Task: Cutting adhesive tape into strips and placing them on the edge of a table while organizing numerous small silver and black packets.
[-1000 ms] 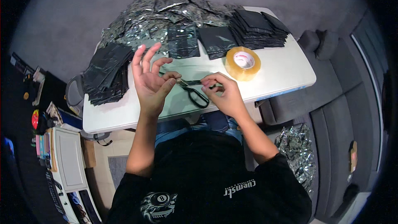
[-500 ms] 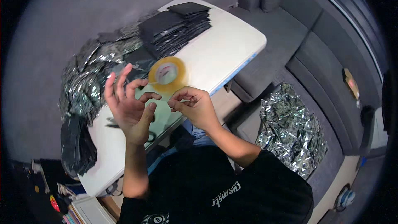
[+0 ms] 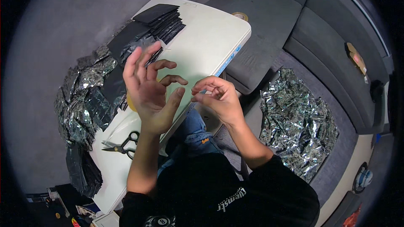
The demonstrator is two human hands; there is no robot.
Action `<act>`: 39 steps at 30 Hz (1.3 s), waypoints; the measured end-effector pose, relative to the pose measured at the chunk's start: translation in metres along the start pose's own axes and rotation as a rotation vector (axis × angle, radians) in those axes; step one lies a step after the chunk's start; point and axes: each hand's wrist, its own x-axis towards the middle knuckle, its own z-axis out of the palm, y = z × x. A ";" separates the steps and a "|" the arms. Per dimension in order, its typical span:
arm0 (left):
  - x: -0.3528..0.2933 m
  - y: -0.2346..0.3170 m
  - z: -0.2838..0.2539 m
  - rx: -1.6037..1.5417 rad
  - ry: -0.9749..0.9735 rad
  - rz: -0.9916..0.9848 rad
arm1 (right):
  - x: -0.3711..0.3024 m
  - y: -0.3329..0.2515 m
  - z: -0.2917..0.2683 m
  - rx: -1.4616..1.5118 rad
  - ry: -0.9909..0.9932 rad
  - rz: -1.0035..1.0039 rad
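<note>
My left hand (image 3: pixel 155 90) is raised over the table, palm turned up, with its fingers spread and its thumb apart. Just to its right, my right hand (image 3: pixel 219 101) has curled fingers, its thumb and forefinger close together in a pinch. Anything thin between those fingertips is too small to make out. Behind my left hand lies a yellowish roll of tape (image 3: pixel 131 101), mostly hidden. Black-handled scissors (image 3: pixel 124 145) lie on the table left of my left forearm, blades pointing left.
A stack of flat black pouches (image 3: pixel 166 22) lies on the white table (image 3: pixel 210 21). Crumpled shiny dark film (image 3: pixel 82 101) covers its left side; another heap (image 3: pixel 296 122) sits right of me. A grey sofa (image 3: pixel 269 21) stands beyond, with a tan ring (image 3: pixel 240 16) near the table corner.
The view has shifted, and both hands sit further right in it. The tape roll, plainly visible before, is now mostly behind my left hand. The scissors now show clearly.
</note>
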 end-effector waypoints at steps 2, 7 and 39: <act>0.005 -0.006 0.007 -0.031 -0.013 -0.014 | 0.001 -0.002 -0.008 0.033 0.025 0.015; 0.009 -0.017 0.020 -0.024 -0.038 -0.032 | 0.003 0.003 -0.023 -0.089 0.107 -0.044; 0.108 -0.091 0.075 0.179 -0.036 0.215 | 0.065 -0.033 -0.185 -0.222 0.386 -0.178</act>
